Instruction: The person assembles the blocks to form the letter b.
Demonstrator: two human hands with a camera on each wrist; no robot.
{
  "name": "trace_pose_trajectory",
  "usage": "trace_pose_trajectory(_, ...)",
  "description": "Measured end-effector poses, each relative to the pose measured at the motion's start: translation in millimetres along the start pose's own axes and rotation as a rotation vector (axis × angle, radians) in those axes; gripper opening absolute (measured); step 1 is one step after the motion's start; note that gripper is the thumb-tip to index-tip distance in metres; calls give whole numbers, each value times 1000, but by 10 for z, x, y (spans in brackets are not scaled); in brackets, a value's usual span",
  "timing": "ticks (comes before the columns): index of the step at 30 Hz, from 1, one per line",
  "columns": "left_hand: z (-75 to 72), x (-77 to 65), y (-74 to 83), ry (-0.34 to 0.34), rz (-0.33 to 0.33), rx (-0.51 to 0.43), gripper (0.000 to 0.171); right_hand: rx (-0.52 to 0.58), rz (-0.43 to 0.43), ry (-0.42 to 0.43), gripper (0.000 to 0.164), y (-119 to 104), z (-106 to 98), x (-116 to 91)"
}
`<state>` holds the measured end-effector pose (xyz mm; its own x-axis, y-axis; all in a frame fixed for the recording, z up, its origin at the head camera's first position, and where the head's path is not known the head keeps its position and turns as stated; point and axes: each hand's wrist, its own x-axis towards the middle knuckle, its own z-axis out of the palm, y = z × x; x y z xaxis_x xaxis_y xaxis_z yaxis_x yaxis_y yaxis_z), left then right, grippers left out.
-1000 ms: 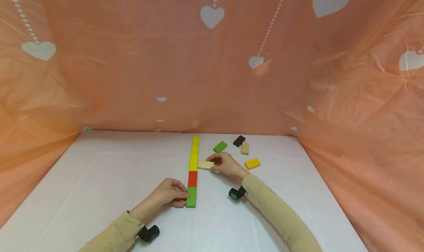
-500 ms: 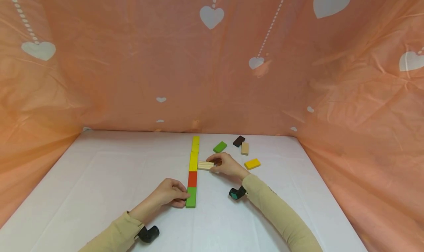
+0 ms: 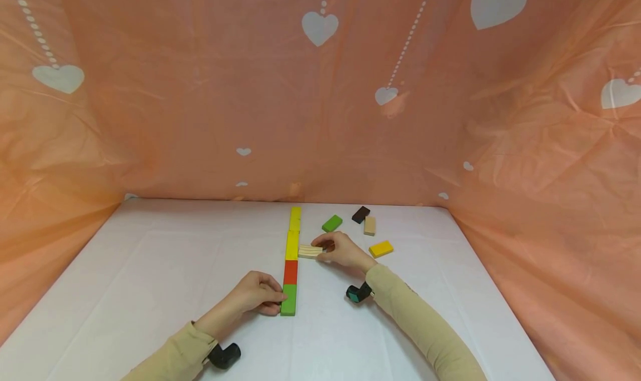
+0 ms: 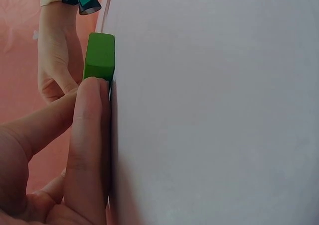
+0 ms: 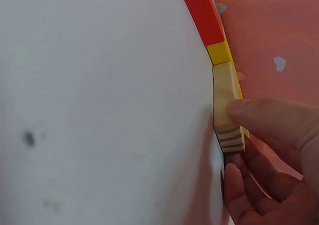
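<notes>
A straight row of flat wooden blocks runs front to back: a green block [image 3: 289, 303] nearest, then a red block [image 3: 291, 272] and two yellow blocks [image 3: 292, 245]. My left hand [image 3: 255, 293] rests at the row's near end, its fingertips against the green block's left side, while the block's right side is free in the left wrist view. With thumb and fingers, my right hand [image 3: 343, 250] pinches a plain wood block [image 5: 225, 93] by its right end. That block lies crosswise, its left end right at the side of the nearer yellow block.
To the right lie loose blocks: a green one [image 3: 332, 223], a dark brown one [image 3: 360, 214], a beige one [image 3: 369, 226] and an orange-yellow one [image 3: 381, 249]. An orange curtain [image 3: 280, 108] with hearts surrounds the white table [image 3: 165, 264]. Each wrist carries a black camera.
</notes>
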<state>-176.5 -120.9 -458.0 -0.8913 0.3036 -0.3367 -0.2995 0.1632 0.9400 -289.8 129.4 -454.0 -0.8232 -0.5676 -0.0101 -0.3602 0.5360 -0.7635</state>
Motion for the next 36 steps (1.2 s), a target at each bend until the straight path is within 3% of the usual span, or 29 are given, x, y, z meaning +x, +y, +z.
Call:
trace_pose_trajectory(17,5,-3,-4,0,-9,4,20,2,2,17,36,4,-62,-35)
trace_pose_trajectory(28,-13,-2,12,-8,6,1,22,61,-185,24,47,-25,-425,-161)
trace_pose_trajectory(36,-18,7,8,-12,7,7,21,39,-136,0,51,-261,-699,-468)
